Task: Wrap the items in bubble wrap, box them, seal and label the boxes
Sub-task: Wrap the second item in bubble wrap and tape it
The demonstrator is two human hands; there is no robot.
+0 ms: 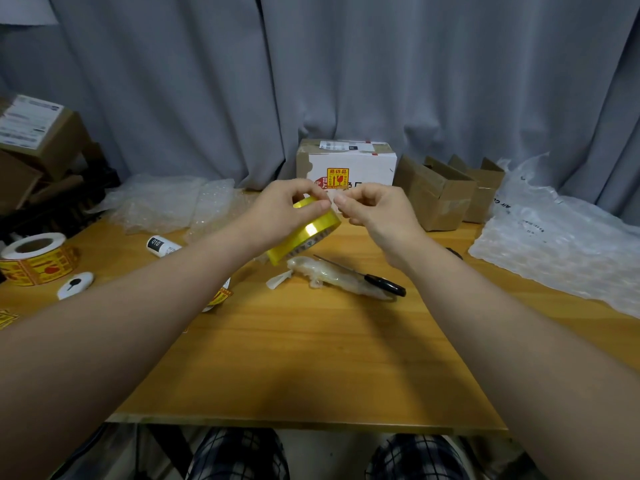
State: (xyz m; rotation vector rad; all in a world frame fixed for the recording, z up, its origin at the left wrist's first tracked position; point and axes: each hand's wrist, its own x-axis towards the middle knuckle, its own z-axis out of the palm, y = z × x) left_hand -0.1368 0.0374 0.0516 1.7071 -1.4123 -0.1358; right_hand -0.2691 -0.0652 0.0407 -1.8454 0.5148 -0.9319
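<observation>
Yellow tape roll [304, 233] sits gripped in my left hand [287, 209]. My right hand [374, 213] pinches its loose end. One bubble-wrapped item [332, 275] lies mid-desk [294, 358], not boxed yet. One sealed box [346, 164] at the back edge looks labelled.

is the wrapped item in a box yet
Out: the wrapped item lies on the table by the scissors.

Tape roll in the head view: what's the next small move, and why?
Probably peel the tape end free and draw out a short strip. The left hand holds the yellow tape roll above the table. The right hand pinches at its rim, and no strip is out yet. The bubble-wrapped bundle waits just below, next to the scissors.
</observation>
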